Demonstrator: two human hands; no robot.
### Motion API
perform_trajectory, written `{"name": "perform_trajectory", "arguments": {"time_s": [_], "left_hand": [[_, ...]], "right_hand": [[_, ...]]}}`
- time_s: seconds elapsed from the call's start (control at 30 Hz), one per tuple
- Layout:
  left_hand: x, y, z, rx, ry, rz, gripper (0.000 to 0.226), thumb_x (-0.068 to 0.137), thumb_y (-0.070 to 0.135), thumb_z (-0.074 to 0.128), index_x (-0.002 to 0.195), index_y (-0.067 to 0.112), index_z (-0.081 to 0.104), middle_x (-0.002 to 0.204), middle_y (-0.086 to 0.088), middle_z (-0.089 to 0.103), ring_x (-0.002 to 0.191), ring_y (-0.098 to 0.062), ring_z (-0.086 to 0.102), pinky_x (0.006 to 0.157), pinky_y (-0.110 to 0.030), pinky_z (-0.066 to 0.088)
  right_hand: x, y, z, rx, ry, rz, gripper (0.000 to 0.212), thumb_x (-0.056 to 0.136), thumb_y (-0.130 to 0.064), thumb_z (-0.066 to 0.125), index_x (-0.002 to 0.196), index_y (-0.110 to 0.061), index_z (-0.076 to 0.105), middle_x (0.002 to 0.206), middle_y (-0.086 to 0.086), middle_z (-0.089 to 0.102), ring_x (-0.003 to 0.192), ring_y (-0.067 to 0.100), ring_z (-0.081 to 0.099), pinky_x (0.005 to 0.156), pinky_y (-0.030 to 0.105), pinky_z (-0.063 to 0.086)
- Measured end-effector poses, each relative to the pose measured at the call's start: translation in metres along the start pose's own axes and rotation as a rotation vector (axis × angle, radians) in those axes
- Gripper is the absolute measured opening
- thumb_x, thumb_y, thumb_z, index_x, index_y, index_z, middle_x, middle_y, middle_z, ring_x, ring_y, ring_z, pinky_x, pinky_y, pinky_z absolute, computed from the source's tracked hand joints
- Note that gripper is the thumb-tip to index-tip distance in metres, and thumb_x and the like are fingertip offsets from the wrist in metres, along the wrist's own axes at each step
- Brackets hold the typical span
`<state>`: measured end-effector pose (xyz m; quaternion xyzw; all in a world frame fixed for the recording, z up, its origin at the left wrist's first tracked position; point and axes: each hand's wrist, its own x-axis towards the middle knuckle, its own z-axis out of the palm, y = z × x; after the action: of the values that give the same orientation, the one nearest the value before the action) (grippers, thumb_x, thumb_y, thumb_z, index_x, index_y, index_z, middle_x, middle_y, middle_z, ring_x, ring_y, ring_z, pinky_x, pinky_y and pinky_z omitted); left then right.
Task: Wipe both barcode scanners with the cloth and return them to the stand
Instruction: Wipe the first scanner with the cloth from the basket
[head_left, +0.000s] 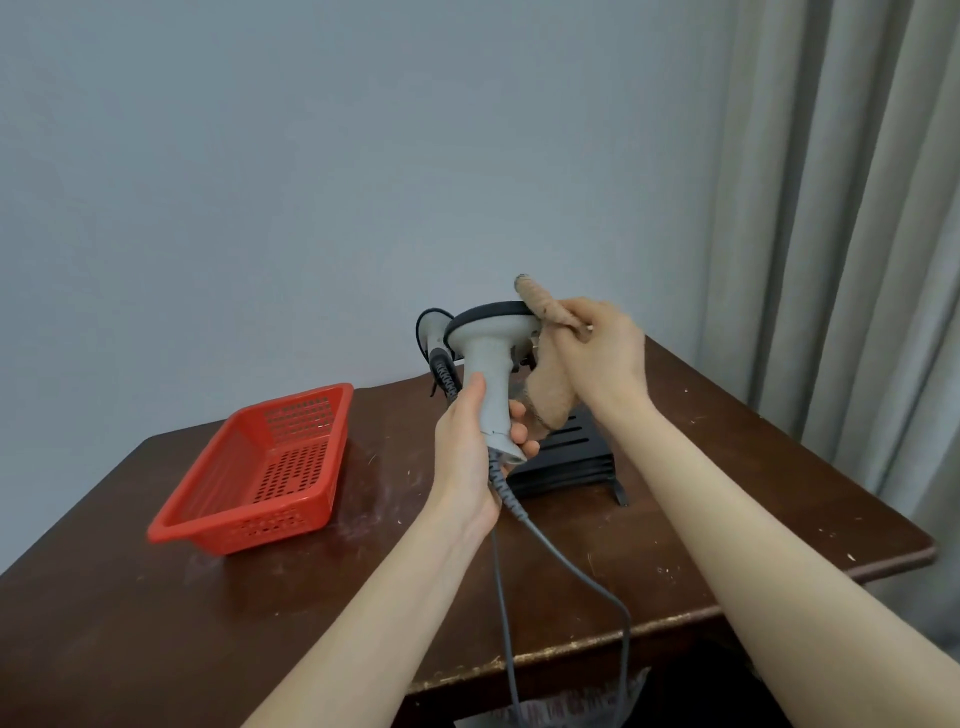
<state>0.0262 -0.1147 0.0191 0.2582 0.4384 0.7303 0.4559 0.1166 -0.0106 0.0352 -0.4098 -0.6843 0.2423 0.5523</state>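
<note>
We are holding one grey barcode scanner (491, 364) up in the air above the table, well clear of the wood. Our left hand (470, 447) is gripping its handle: the thumb is lying along the near side of the grip and the fingers (519, 431) are curling round the far side, with the butt of the handle poking out just below them. The scanner's head is sitting above the fist, dark rim uppermost. Our right hand (597, 353) is clenching the tan cloth (550, 384) and pressing it against the right end of that head; one rolled end of the cloth is sticking up past the knuckles, the rest is hanging down beside the handle, just touching our left fingertips.

The scanner's cable (566, 566) is running out of the butt, down across the table and over its near edge.

Behind the held scanner, the second scanner (434, 338) is peeking out at the left, mostly hidden. The black stand (571, 457) is sitting on the table directly below our hands, near the middle.

The red basket (260, 467) is resting to the left, well apart from the stand. The brown table (753, 493) is offering bare surface to the right of the stand up to its right edge, where grey curtains (857, 208) are hanging close by.
</note>
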Motion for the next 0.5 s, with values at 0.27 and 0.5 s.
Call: {"name": "perform_trajectory", "arguments": {"time_s": [0.27,0.5], "left_hand": [[0.006,-0.007,-0.001,0.065,0.001,0.063,0.045,0.099,0.046,0.040,0.106,0.004,0.057,0.064,-0.006,0.056,0.046,-0.014,0.049,0.043,-0.026,0.046],[0.008,-0.006,0.000,0.047,0.052,0.037,0.041,0.101,0.024,0.031,0.078,0.010,0.062,0.056,-0.003,0.061,0.042,-0.012,0.054,0.039,-0.020,0.042]], "right_hand": [[-0.026,-0.020,0.003,0.096,-0.277,-0.085,0.022,0.089,-0.015,0.058,0.103,-0.025,0.073,0.093,-0.009,0.059,0.077,0.004,0.059,0.071,0.016,0.046],[-0.045,-0.020,-0.004,0.353,-0.493,-0.053,0.025,0.077,0.004,0.062,0.070,-0.016,0.075,0.077,-0.001,0.060,0.060,0.009,0.058,0.056,0.025,0.049]]}}
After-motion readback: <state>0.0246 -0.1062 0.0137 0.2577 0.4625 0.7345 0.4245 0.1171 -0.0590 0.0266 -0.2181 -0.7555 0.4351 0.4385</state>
